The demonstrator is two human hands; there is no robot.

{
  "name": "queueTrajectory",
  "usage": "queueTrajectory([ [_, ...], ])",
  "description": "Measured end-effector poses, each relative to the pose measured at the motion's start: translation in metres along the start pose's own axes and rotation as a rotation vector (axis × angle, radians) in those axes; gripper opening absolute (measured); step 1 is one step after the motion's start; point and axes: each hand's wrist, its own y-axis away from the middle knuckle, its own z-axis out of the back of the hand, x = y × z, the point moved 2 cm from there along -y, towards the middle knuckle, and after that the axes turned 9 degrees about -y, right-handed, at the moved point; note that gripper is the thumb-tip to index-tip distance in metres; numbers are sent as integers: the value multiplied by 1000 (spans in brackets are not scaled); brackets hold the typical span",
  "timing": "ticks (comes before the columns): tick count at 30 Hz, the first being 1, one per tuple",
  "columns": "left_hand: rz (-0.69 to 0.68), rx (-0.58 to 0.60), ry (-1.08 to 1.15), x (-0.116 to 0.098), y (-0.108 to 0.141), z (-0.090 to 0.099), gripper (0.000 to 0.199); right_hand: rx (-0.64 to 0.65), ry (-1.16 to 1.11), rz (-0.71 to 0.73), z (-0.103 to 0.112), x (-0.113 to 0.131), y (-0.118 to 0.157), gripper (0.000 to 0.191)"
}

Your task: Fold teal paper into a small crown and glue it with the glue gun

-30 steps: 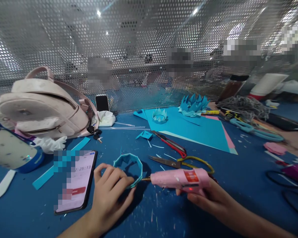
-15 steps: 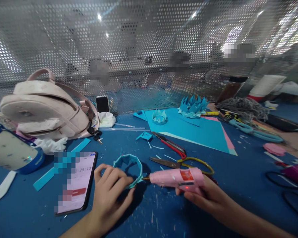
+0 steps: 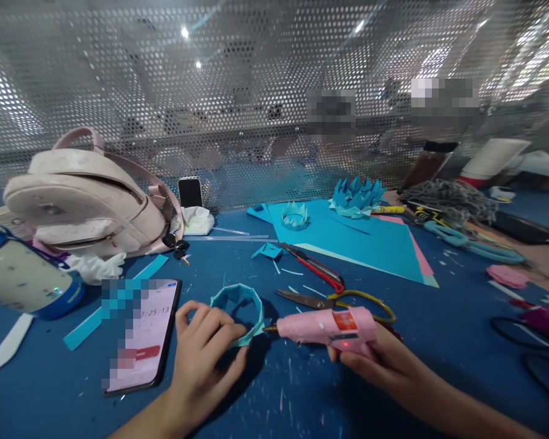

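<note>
My left hand [image 3: 210, 350] is closed on the near side of a folded light-blue paper ring [image 3: 260, 308], pinching it between thumb and fingers. In my right hand [image 3: 370, 353] is a pink hot glue gun [image 3: 324, 326] with a small red light on its side. Its nozzle points left, at or very close to the ring's lower right edge; I cannot tell whether they touch. Behind the glue gun lie scissors [image 3: 366, 299] with yellow handles and a red utility knife [image 3: 318, 271]. A small folded blue paper piece [image 3: 268, 250] rests beyond the ring.
A phone [image 3: 141, 341] and a blue paper strip [image 3: 86, 326] lie left of my hand. Farther off are a pale backpack [image 3: 82, 201], blue paper sheets [image 3: 361, 244], a small paper crown [image 3: 295, 216] and a larger spiky one [image 3: 357, 196]. A tumbler [image 3: 22, 274] leans at left.
The whole view has shifted very slightly. Both hands, the paper ring and the glue gun keep nearly the same positions relative to each other.
</note>
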Motion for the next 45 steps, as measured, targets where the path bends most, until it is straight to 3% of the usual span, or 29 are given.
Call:
queueTrajectory([
  [24, 4, 66, 56, -5, 1, 4, 15, -15, -11, -8, 0, -1, 2, 41],
  [45, -12, 89, 86, -5, 2, 6, 16, 77, -1, 15, 1, -4, 2, 40],
])
